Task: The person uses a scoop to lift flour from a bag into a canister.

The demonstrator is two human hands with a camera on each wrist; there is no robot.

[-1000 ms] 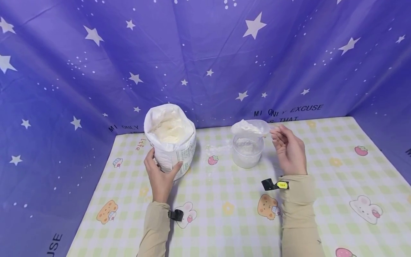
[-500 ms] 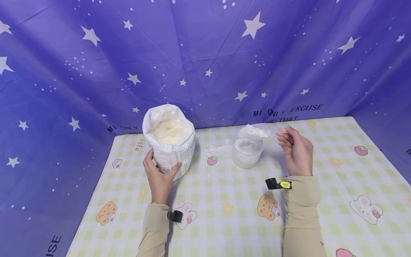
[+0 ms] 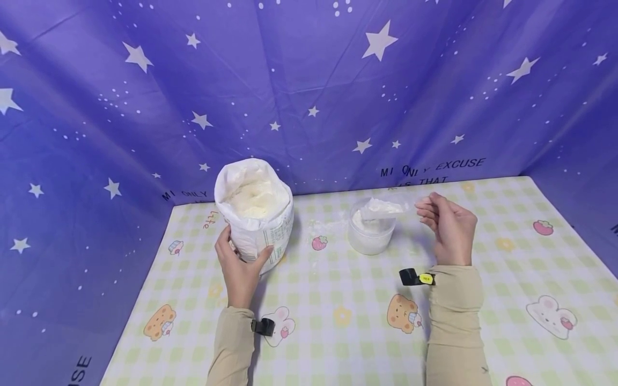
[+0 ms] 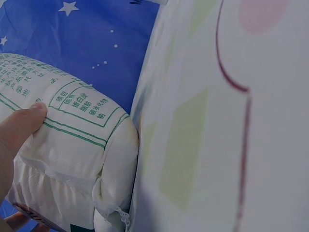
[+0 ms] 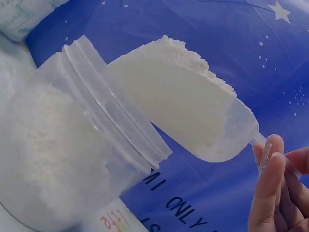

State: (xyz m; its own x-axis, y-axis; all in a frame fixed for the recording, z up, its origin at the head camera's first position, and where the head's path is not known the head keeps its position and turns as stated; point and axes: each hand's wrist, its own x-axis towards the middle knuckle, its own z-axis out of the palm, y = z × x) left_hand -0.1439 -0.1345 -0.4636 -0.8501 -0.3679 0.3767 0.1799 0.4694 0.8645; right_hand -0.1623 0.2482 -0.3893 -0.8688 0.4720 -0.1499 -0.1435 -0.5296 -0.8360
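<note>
A white bag with green print stands with its top open, pale powder inside. My left hand grips its lower near side, the thumb on the green-lined print in the left wrist view. My right hand pinches the thin handle of a clear plastic scoop heaped with white powder. In the head view the scoop is over the mouth of a clear round jar, which holds white powder too. The right wrist view shows the scoop's front end at the jar's threaded rim; I cannot tell whether they touch.
A checked tablecloth with cartoon prints covers the table. Spilled powder lies between bag and jar. Behind the table's far edge hangs a blue curtain with stars.
My right hand and the scoop have shifted right, and the scoop has come down to the jar's mouth. The left hand stays on the bag.
</note>
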